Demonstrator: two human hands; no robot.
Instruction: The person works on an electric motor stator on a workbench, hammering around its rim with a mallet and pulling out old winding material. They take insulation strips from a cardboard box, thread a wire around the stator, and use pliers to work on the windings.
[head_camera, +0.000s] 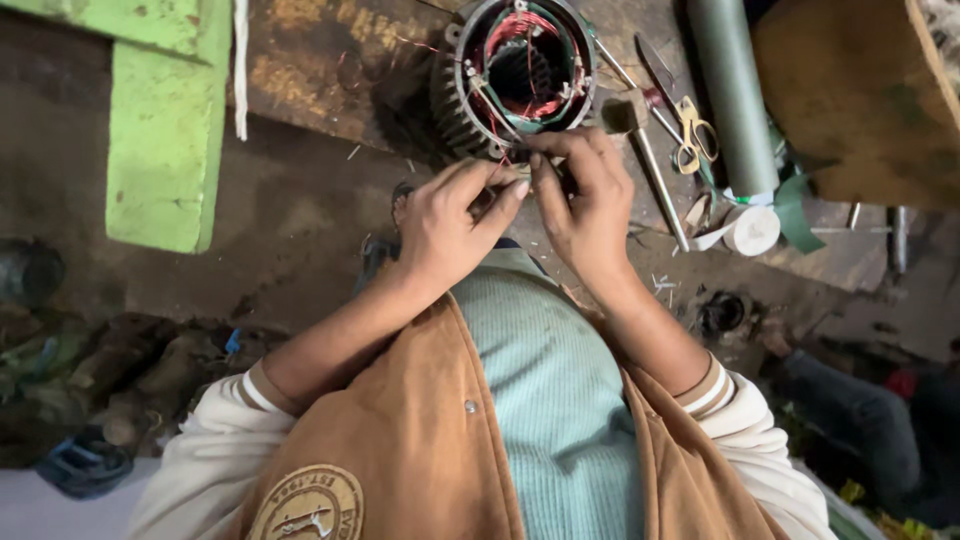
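A round motor stator (515, 75) with finned metal housing and red and green windings stands on a worn wooden bench (320, 70). Thin red wires (497, 135) trail from its lower edge toward me. My left hand (450, 225) and my right hand (585, 200) meet just below the stator, fingertips pinched together on the ends of those wires. What sits exactly between the fingertips is hidden.
To the right of the stator lie a hammer (645, 150), yellow-handled scissors (685, 120), a grey-green tube (732, 95) and a white tape roll (752, 230). A green painted block (165, 130) stands at left. Clutter covers the dark floor (110, 370) below.
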